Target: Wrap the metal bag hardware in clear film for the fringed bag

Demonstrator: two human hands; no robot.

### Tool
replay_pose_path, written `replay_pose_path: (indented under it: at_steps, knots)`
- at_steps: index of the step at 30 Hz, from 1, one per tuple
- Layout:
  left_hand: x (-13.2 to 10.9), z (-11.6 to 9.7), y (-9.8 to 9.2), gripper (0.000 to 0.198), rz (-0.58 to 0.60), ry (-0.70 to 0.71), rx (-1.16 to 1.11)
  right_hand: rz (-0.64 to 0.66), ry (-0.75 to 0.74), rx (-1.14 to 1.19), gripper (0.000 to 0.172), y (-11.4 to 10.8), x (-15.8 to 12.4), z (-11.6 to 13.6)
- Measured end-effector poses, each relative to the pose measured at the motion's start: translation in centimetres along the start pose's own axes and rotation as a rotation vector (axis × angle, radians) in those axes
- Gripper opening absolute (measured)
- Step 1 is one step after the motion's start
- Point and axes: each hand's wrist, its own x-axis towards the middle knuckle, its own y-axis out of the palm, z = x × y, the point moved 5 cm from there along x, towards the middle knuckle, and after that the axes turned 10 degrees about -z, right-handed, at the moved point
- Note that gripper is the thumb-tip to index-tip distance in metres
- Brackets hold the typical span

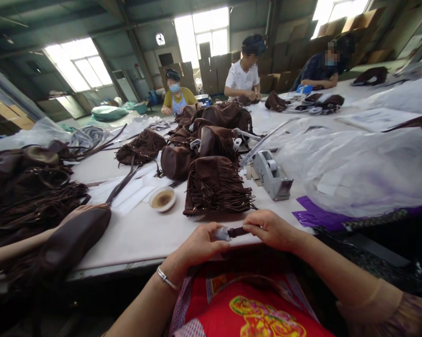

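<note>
At the table's near edge, my left hand (201, 244) pinches a crumpled piece of clear plastic wrap (222, 233), closed around one end of a dark brown leather strap (237, 231). My right hand (269, 229) grips the same strap farther along, between thumb and fingers. The strap runs level between both hands; what lies under the plastic is hidden. Just beyond my hands lies a brown fringed bag (216, 187), its fringe spread to the right. Left of that bag stands a small white dish (162, 199) with brown liquid or residue in it.
A grey tape dispenser (272, 175) stands right of the fringed bag. More brown bags (225, 117) are heaped behind it. Clear plastic bags (365, 164) and a purple sheet (319, 214) cover the right side. At left, another person's arm (28, 243) reaches by a brown bag (79, 234).
</note>
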Motion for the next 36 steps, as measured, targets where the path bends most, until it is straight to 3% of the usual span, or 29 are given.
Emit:
replay_pose_path:
  at_steps: [2,7,14,22,24,28,30,36]
  knots:
    - [-0.1,-0.1,0.0,0.021,0.042,-0.002,0.095,0.007,-0.024,-0.028,0.027,0.2,0.1,0.1]
    - [0.2,-0.9,0.5,0.019,0.054,0.054,0.280,0.054,0.001,0.003,0.026,0.0,0.5,0.4]
    - [0.3,-2.0,1.2,0.014,0.081,0.073,0.105,0.152,0.118,0.142,0.022,-0.9,0.2,0.2]
    - [0.7,-2.5,2.9,0.020,0.074,0.031,0.085,0.110,-0.015,-0.034,0.023,0.5,0.4,0.4]
    - [0.8,-2.5,3.4,0.020,0.056,0.045,0.124,0.036,-0.059,-0.092,0.022,0.6,0.3,0.4]
    - [1.1,-1.7,3.7,0.020,-0.017,-0.004,0.199,-0.351,-0.070,-0.179,0.014,-0.6,-1.0,0.9]
    - [1.2,-1.5,3.8,0.020,-0.068,0.010,0.231,-0.464,-0.042,-0.201,0.014,-0.6,-2.2,1.5]
    - [1.2,-2.2,5.0,0.007,-0.222,0.176,0.342,-0.445,0.145,-0.295,0.009,2.0,-4.8,2.3]
